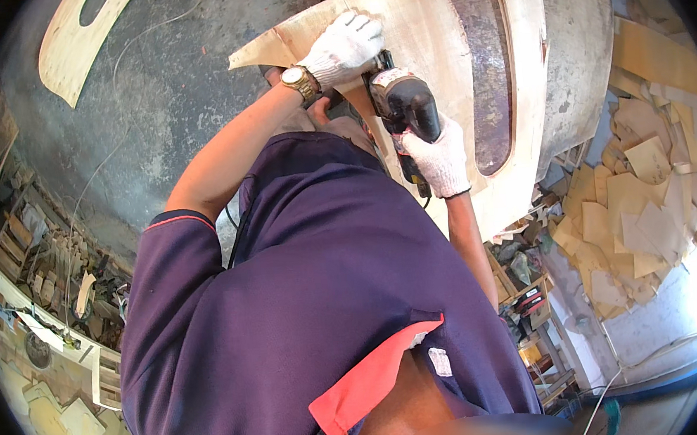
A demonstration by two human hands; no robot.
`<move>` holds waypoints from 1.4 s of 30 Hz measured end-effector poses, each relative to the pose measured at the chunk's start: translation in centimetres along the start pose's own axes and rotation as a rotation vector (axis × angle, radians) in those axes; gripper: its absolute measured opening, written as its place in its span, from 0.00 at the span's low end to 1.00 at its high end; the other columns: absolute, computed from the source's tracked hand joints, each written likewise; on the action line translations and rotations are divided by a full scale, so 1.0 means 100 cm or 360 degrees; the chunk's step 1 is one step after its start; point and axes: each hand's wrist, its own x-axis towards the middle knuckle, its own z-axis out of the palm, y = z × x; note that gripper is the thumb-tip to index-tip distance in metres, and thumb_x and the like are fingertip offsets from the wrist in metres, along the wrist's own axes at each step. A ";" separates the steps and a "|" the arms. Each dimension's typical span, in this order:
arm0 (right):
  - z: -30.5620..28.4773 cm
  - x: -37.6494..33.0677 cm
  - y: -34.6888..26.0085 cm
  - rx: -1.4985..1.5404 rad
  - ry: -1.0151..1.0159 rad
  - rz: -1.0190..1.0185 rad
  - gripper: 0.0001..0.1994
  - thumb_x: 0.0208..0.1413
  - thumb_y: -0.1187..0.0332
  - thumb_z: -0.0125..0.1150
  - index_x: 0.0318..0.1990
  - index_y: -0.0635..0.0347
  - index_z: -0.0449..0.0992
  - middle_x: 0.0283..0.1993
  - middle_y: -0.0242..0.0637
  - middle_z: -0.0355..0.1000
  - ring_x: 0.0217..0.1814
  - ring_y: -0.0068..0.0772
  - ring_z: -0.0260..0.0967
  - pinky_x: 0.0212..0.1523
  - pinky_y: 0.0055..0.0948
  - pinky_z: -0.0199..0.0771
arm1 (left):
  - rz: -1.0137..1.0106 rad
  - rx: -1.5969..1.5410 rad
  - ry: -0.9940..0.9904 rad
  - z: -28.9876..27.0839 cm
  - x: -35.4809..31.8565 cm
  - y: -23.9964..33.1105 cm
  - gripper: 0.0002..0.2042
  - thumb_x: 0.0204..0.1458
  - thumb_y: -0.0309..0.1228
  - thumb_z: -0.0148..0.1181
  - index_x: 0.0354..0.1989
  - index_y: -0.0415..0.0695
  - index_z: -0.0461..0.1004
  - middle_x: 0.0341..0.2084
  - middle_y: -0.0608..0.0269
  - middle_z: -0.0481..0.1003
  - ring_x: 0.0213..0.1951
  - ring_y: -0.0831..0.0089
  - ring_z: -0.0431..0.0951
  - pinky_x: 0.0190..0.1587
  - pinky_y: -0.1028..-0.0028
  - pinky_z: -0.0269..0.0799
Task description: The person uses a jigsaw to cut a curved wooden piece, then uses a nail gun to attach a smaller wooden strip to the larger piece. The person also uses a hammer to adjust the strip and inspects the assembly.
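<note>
My right hand [440, 157], in a white knit glove, is wrapped round the body of a black jigsaw [407, 100]. The jigsaw rests on a curved pale plywood panel [423, 33], close to the panel's near edge. Its blade is hidden from this view. My left hand [346, 49], gloved too and with a gold watch [297, 79] at the wrist, lies on the plywood just left of the jigsaw's front end. Its fingers are laid over the wood, and its thumb is out of sight.
A long curved wood strip [526, 53] lies to the right. Another cut piece with a slot [81, 54] rests at the far left on the grey worn surface [165, 109]. Thin sheets [637, 200] are heaped at the right. Wood scraps [47, 277] clutter the left side.
</note>
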 end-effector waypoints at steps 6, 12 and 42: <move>-0.004 0.000 -0.005 -0.0098 -0.0028 0.0001 0.13 0.47 0.67 0.69 0.38 0.65 0.82 0.28 0.39 0.79 0.30 0.24 0.75 0.37 0.31 0.76 | -0.0806 0.0192 0.0845 -0.048 -0.012 -0.058 0.13 0.53 0.42 0.63 0.41 0.48 0.81 0.31 0.54 0.81 0.37 0.53 0.82 0.42 0.53 0.76; -0.003 0.002 -0.008 -0.0186 -0.0002 -0.0082 0.13 0.47 0.67 0.69 0.39 0.66 0.82 0.29 0.43 0.80 0.31 0.28 0.78 0.36 0.32 0.77 | -0.1188 -0.0200 -0.0313 -0.049 -0.040 -0.080 0.23 0.61 0.54 0.51 0.46 0.49 0.83 0.40 0.54 0.83 0.43 0.52 0.83 0.45 0.56 0.77; -0.004 0.011 -0.014 -0.0124 -0.0045 -0.0136 0.12 0.48 0.68 0.68 0.37 0.68 0.81 0.28 0.42 0.79 0.29 0.26 0.75 0.35 0.31 0.76 | -0.1274 -0.0241 -0.0527 -0.031 -0.042 -0.075 0.35 0.61 0.67 0.43 0.47 0.50 0.84 0.39 0.52 0.84 0.43 0.52 0.85 0.46 0.56 0.79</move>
